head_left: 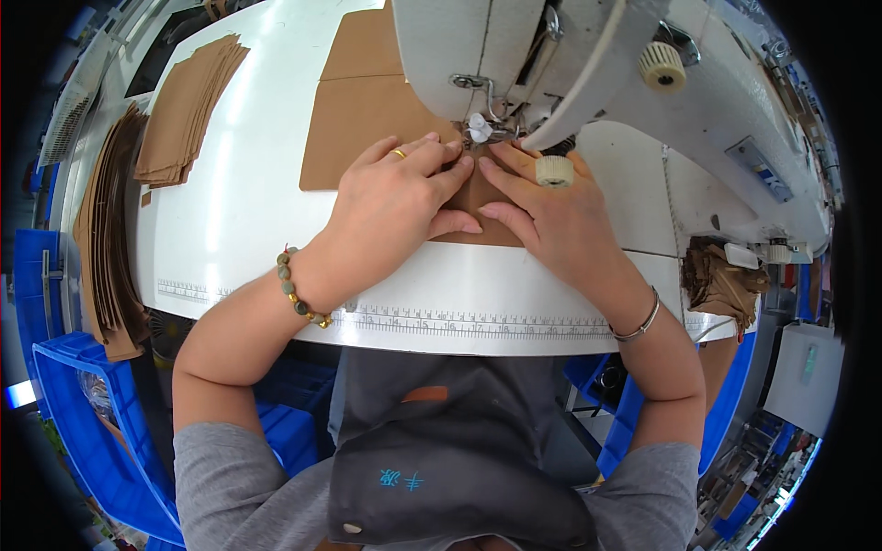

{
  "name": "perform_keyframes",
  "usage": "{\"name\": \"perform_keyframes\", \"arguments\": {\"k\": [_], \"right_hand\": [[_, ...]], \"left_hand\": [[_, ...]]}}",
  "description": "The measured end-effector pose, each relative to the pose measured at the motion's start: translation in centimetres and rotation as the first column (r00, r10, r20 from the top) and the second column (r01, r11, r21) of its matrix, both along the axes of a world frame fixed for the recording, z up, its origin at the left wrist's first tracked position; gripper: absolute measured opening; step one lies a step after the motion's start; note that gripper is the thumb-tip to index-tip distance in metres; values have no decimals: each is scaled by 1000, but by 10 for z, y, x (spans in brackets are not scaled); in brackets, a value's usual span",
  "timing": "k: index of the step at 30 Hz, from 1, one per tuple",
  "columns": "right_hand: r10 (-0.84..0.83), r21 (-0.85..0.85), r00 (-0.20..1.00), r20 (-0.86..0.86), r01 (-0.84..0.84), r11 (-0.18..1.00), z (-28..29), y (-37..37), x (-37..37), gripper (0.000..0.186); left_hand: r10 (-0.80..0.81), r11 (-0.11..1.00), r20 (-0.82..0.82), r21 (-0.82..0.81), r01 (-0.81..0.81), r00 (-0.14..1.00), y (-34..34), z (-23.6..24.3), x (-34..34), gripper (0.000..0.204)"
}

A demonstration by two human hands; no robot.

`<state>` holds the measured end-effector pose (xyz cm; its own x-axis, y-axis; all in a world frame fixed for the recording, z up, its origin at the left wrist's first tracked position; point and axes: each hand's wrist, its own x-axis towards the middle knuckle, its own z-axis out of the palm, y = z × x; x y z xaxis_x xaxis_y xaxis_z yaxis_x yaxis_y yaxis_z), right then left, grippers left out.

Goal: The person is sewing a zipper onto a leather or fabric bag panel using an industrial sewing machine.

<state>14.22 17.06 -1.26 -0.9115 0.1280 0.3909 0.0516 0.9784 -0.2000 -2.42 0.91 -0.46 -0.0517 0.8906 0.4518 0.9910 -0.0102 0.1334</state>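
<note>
White tabletop (257, 184) spreads across the middle of the view, a printed ruler strip (478, 323) running along its near edge, and the pale sewing machine (588, 64) rises over it from about one o'clock. Brown, flat leather-like panel (363, 119) lies on the table under the machine head, reaching from twelve o'clock down to the centre, where both hands cover its near end. At ten o'clock a fanned stack of brown cut pieces (188, 101) rests on the table, and a second pile (106, 239) hangs off the edge at nine o'clock above blue bins (83, 395). Left hand (390, 207) lies palm down and flat on the panel, fingers stretched toward the needle area at one o'clock of it, grasping nothing, only pressing. Right hand (551, 216) lies just beside it at three o'clock, also flat and pressing, index finger pointing up toward the presser foot (480, 129); the two thumbs nearly meet. Both forearms come in from the lower edge, wrists bent inward, a beaded bracelet (299, 294) on the left and a thin bangle (638, 321) on the right.
</note>
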Motion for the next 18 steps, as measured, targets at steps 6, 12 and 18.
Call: {"name": "perform_keyframes", "arguments": {"k": [6,12,18], "right_hand": [[-10,25,1000,-12,10,1000,-1,0,-2,41],[-7,20,1000,-18,8,1000,1,1,-1,38],[1,28,1000,-29,-1,1000,0,3,-3,39]], "left_hand": [[9,1000,14,-3,-9,1000,1,2,1,64],[19,1000,6,-8,-19,1000,1,2,0,64],[31,999,0,-27,-31,1000,2,0,-1,62]]}}
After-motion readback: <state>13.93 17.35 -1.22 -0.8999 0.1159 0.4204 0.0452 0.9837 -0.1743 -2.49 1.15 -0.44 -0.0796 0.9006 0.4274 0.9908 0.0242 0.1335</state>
